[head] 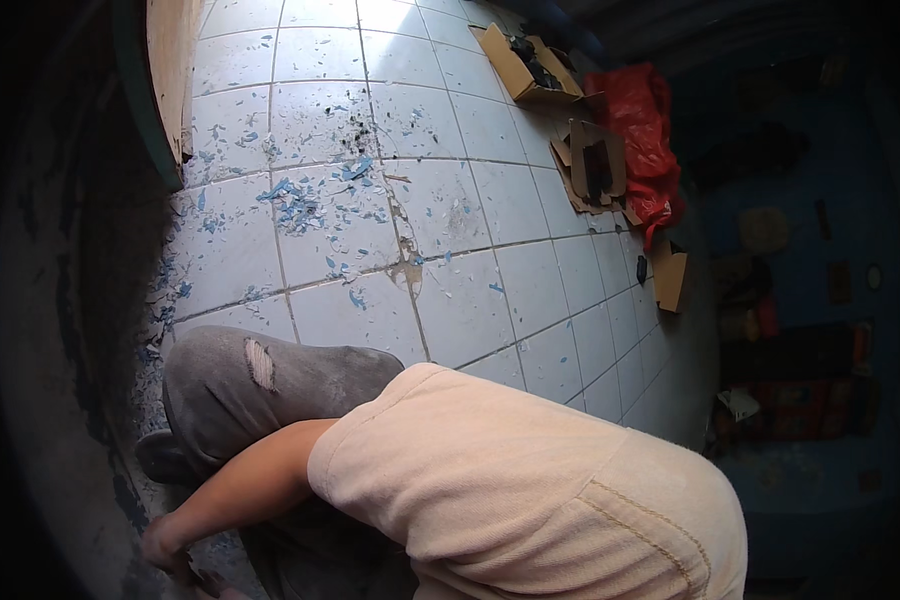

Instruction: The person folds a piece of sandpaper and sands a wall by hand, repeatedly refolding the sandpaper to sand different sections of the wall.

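Note:
My right arm, in a short cream sleeve, reaches down to the lower left, past my knee in torn grey trousers (285, 382). My right hand (166, 546) is low beside the base of a worn, peeling wall (82, 420). Its fingers are in shadow, and whether they hold anything cannot be made out. Just below them, at the bottom edge, a small part of what looks like my left hand (225, 592) shows, close to the right one. Blue and white paint flakes (296, 206) lie scattered over the white tiled floor (457, 289) and thickly along the wall's foot.
A wooden door or panel edge (169, 75) stands at the upper left. Open cardboard boxes (529, 82) with dark things inside lie at the upper right, beside a red plastic bag (641, 127). A broken tile corner (407, 276) shows mid-floor. The room beyond is dark.

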`<state>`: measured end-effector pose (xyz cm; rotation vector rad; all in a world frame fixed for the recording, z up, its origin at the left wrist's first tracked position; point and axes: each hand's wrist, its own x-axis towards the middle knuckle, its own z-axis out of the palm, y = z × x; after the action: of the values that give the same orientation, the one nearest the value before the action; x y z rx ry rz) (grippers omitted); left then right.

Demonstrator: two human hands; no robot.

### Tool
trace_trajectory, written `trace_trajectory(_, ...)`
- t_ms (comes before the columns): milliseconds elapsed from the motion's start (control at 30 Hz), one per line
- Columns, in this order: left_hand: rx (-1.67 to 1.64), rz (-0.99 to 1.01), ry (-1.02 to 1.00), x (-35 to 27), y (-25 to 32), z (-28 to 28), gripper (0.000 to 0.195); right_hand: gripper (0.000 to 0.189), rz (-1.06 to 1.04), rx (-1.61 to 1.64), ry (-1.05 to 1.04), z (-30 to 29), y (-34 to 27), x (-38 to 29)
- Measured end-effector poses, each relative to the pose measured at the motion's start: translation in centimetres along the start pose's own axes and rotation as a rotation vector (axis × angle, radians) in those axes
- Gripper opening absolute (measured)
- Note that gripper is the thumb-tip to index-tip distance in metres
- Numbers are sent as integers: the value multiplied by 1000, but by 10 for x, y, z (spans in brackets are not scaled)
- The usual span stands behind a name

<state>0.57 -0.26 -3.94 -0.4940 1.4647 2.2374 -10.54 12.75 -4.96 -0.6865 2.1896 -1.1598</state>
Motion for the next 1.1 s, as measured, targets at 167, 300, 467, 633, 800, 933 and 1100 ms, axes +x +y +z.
trace_trajectory(167,-278,-121,8,-5,7,9,35,27,82,7,-16,2,5,4)
trace_trajectory(300,-270,-83,19,-4,8,-2,34,27,62,-17,-3,2,3,6)
trace_trajectory(467,1025,433,116,-15,6,17,30,29,100,-19,52,2,-1,-1)
trace_trajectory(633,1098,550,141,-11,7,4,30,33,53,-45,242,4,-1,-4)
trace_trajectory(800,1408,743,77,-2,12,-5,31,33,94,-9,227,3,-3,-5)
trace_trajectory(933,1805,843,20,9,12,-34,32,32,76,-25,239,5,-2,-5)
trace_trajectory(1100,1809,882,25,15,6,-54,30,32,46,-23,268,4,0,-7)
